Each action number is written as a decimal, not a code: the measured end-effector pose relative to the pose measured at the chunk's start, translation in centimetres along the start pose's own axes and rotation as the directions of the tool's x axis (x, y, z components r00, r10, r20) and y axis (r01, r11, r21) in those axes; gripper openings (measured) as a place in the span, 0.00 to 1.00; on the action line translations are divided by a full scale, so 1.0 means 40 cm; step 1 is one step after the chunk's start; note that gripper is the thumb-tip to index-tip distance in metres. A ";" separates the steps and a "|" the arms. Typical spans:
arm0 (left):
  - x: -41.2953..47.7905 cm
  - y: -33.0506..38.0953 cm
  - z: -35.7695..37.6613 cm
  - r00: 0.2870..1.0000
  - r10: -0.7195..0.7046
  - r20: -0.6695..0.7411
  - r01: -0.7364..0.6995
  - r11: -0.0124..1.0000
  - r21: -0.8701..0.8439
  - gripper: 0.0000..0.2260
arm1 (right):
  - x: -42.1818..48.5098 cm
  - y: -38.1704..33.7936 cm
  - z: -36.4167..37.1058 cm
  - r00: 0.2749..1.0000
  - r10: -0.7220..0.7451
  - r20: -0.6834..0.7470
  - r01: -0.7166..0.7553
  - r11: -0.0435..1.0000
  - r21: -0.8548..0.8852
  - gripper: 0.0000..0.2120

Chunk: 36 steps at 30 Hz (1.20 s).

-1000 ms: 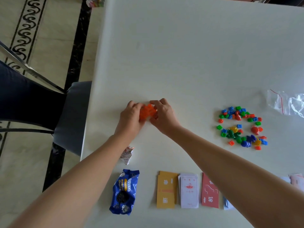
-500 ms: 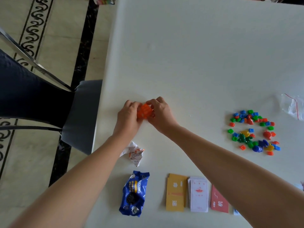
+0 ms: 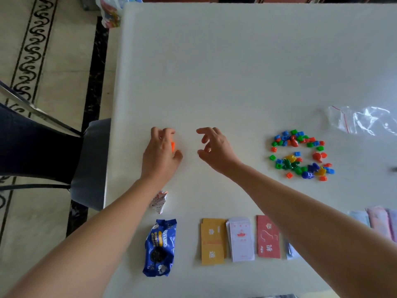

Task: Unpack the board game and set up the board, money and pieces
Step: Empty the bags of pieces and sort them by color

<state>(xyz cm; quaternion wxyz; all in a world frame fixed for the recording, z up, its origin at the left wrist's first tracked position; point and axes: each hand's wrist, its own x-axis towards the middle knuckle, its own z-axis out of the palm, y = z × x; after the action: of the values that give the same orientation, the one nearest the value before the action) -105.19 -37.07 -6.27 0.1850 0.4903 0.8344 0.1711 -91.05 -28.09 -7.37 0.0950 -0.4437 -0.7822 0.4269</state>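
Cupping the orange pieces [image 3: 173, 145] near the left edge of the table [image 3: 214, 61], the left hand [image 3: 161, 153] curls over them. The right hand [image 3: 214, 147] hovers just beside, fingers loosely spread, holding nothing. A careless sweep could knock pieces off that edge. Their number is hidden under the fingers, and the banknotes [image 3: 380, 220] are partly cut off at right.

On the table [image 3: 214, 61] I see the pile of pieces [image 3: 300, 155] at three o'clock from centre, the zip bag [image 3: 365, 122] behind it at two, card stacks [image 3: 240, 239] at six, the snack packet [image 3: 160, 248] at seven.
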 end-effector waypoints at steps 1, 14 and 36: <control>-0.003 0.033 0.012 0.999 0.037 0.009 -0.037 0.999 -0.015 0.18 | -0.017 0.017 -0.032 0.999 -0.003 -0.034 0.003 1.000 -0.002 0.20; -0.082 0.465 0.300 0.890 0.376 0.258 -0.341 0.924 -0.171 0.09 | -0.254 0.412 -0.399 0.864 0.307 -0.400 -0.382 0.917 -0.120 0.09; -0.038 0.572 0.328 0.862 -0.394 0.319 0.493 0.503 -0.710 0.14 | -0.209 0.462 -0.431 0.993 0.036 -0.116 -0.090 0.858 -0.505 0.11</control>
<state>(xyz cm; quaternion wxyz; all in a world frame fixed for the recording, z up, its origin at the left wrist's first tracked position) -80.98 -26.50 -6.85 0.4617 0.1410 0.7635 0.4289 -65.70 -20.05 -8.70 0.0003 -0.4996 -0.8463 0.1849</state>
